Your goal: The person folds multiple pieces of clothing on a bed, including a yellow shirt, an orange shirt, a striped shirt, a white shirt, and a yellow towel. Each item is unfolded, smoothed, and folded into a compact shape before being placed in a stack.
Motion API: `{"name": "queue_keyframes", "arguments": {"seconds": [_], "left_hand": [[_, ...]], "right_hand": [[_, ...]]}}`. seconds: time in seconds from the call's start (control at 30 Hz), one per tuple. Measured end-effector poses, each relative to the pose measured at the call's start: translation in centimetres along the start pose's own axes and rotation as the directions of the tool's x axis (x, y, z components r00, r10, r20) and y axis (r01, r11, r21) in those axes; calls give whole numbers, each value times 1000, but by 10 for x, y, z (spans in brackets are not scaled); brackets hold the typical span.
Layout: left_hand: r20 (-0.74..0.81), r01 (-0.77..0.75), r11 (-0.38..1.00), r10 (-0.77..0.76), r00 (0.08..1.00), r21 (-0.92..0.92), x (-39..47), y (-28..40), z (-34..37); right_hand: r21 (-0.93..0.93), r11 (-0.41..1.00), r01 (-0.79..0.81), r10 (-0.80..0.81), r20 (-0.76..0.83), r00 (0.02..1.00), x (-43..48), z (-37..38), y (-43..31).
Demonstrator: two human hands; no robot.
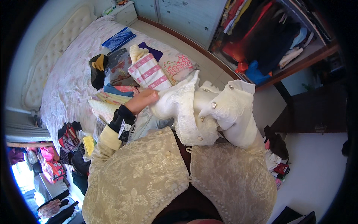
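Observation:
A white lace-trimmed garment with metal snap buttons (184,112) is bunched up before my chest, above the bed's near corner. My left hand (143,100) is at its left side, thumb showing on top and the fingers hidden under the cloth, gripping it. The garment's right part covers my right hand and wrist, so the fingers cannot be seen. Just beyond the garment lies a folded white towel with pink stripes (149,71). Folded cloths in yellow and white (105,107) lie under my left wrist.
The bed (64,75) holds a blue plastic packet (119,39), a black and tan cloth item (98,70) and a purple cloth (151,51). An open wardrobe (296,70) with hanging clothes stands at upper right. Clothes are piled at left (74,151) and at right (275,156).

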State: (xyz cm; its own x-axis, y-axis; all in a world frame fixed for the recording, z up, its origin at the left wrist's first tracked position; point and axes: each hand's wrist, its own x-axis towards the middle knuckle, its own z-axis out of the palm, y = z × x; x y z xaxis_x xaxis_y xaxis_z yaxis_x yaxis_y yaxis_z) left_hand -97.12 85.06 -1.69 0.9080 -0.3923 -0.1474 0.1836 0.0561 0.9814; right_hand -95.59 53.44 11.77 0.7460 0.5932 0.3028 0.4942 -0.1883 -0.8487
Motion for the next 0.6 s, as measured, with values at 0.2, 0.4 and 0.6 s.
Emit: {"name": "queue_keyframes", "arguments": {"seconds": [0.2,0.4,0.6], "left_hand": [[-233,-154,963,101,967,-220,-20,52,22],[-337,-338,913,252,907,-228,-21,120,52],[-482,-332,874,134,866,-354,-16,125,83]], "right_hand": [[-397,888,232,-199,123,972,-8,-30,37],[818,-141,-558,97,572,814,0,-1,169],[807,317,-498,-113,554,825,-36,31,172]]}}
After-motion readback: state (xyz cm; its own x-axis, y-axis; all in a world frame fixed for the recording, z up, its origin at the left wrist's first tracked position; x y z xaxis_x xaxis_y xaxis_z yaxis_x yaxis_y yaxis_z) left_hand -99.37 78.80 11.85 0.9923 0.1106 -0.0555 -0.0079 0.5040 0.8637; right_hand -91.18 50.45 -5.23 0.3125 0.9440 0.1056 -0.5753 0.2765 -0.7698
